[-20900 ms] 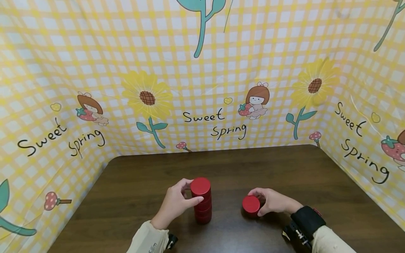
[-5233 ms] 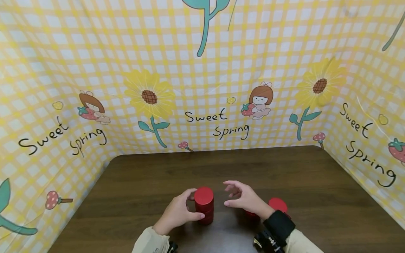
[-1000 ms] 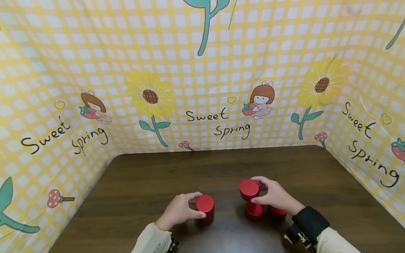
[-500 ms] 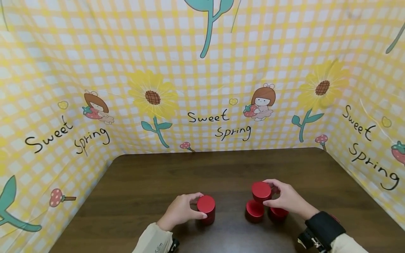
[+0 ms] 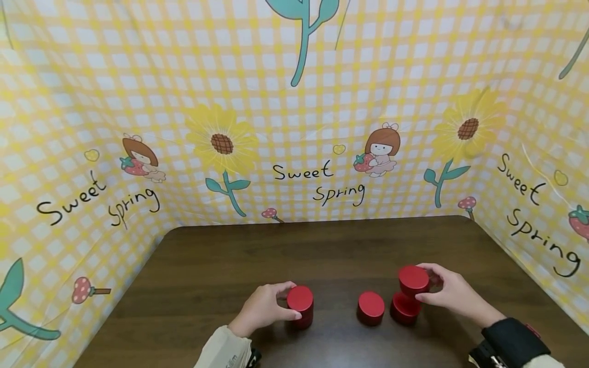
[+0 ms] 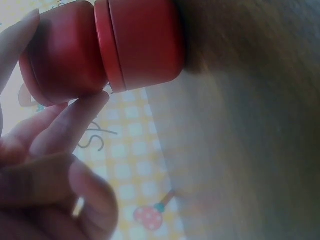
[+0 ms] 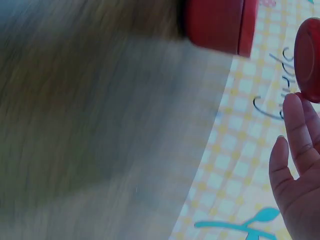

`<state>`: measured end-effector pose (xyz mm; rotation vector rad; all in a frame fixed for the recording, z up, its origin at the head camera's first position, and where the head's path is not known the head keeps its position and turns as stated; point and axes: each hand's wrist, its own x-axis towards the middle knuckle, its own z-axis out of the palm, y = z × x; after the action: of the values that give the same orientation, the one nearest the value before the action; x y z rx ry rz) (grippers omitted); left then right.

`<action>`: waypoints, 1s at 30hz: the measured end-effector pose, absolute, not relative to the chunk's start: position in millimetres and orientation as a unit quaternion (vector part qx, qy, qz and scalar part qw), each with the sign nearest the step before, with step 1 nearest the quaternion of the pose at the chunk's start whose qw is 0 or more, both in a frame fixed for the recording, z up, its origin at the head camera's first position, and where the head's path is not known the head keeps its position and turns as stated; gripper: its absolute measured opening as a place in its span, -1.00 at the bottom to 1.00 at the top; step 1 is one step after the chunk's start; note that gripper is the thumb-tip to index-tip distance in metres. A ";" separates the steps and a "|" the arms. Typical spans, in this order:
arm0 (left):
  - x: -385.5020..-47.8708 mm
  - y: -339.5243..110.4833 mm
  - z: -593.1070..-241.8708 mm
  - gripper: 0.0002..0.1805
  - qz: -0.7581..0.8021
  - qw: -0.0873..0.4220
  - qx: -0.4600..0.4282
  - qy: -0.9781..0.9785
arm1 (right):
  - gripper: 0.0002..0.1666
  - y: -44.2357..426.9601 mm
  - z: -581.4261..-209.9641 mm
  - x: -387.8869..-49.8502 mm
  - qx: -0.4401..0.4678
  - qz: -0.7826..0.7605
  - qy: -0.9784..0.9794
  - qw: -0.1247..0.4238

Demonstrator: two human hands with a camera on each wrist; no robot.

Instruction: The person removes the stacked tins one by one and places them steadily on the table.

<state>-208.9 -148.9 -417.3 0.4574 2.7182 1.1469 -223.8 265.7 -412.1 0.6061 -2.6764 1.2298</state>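
Observation:
In the head view my left hand grips the upper red tin of a short stack, thumb in front and fingers behind. The left wrist view shows that upper tin resting on a lower red tin. My right hand pinches another red tin by its side, over a red tin standing on the table. A gap separates those two in the right wrist view, with the held tin at the right edge and the standing tin at the top.
One more red tin stands between the left stack and the right-hand tins, close to the latter. The dark wooden table is bordered at its back and sides by a yellow checked cloth.
The left-hand stack is shorter than in the oldest frames. Over the last second my right hand has carried its tin rightward, from over the middle tin to over the right one.

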 end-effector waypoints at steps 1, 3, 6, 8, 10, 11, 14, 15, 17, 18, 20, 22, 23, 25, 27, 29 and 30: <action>-209.0 -149.0 -417.1 -0.29 0.383 0.078 0.153 0.908 | -0.34 268.2 -411.3 -223.5 0.198 0.405 -0.890 0.073; -209.0 -149.1 -417.3 -0.29 0.384 0.078 0.153 0.907 | -0.34 272.8 -409.9 -222.8 0.192 0.401 -0.892 0.080; -209.0 -149.3 -418.3 -0.29 0.384 0.076 0.154 0.907 | -0.33 279.4 -407.9 -222.0 0.184 0.400 -0.894 0.080; -209.1 -149.4 -418.5 -0.29 0.384 0.074 0.155 0.907 | -0.33 284.2 -406.8 -221.1 0.176 0.398 -0.897 0.078; -209.2 -149.4 -418.5 -0.28 0.383 0.072 0.156 0.908 | -0.32 289.2 -406.2 -220.3 0.169 0.398 -0.898 0.079; -209.2 -149.4 -418.5 -0.28 0.382 0.072 0.156 0.908 | -0.32 291.7 -406.3 -219.8 0.167 0.398 -0.899 0.078; -209.3 -149.2 -418.4 -0.28 0.383 0.072 0.155 0.908 | -0.31 298.4 -407.7 -218.8 0.162 0.399 -0.899 0.077; -209.4 -149.0 -418.4 -0.27 0.384 0.073 0.155 0.907 | -0.31 300.4 -408.8 -218.6 0.162 0.402 -0.898 0.077; -209.6 -148.7 -418.3 -0.28 0.384 0.073 0.156 0.907 | -0.31 303.9 -411.3 -218.0 0.153 0.401 -0.900 0.075; -209.7 -149.0 -418.4 -0.28 0.384 0.073 0.156 0.907 | -0.31 304.6 -412.5 -217.9 0.147 0.399 -0.902 0.074; -209.8 -149.4 -418.2 -0.28 0.383 0.073 0.157 0.908 | -0.31 306.1 -415.2 -217.9 0.137 0.397 -0.905 0.069; -210.2 -149.7 -418.4 -0.28 0.380 0.071 0.160 0.908 | -0.30 308.2 -416.9 -217.9 0.129 0.395 -0.907 0.062; -210.4 -149.8 -418.6 -0.28 0.379 0.070 0.160 0.909 | -0.30 309.5 -417.2 -217.9 0.127 0.395 -0.908 0.058; -210.6 -149.8 -418.6 -0.28 0.376 0.070 0.160 0.910 | -0.31 313.0 -417.8 -218.5 0.128 0.398 -0.907 0.054; -210.7 -149.8 -418.6 -0.29 0.373 0.070 0.160 0.911 | -0.31 317.2 -417.8 -218.8 0.126 0.397 -0.908 0.050; -210.7 -149.7 -418.1 -0.29 0.372 0.071 0.160 0.912 | -0.31 320.9 -418.1 -218.9 0.123 0.398 -0.908 0.047; -210.7 -149.7 -417.7 -0.30 0.371 0.072 0.160 0.912 | -0.32 322.3 -418.7 -219.1 0.121 0.399 -0.908 0.047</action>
<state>-210.7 -149.7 -417.7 0.4805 2.7401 1.1152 -219.1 322.3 -418.7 0.3700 -2.7694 1.2189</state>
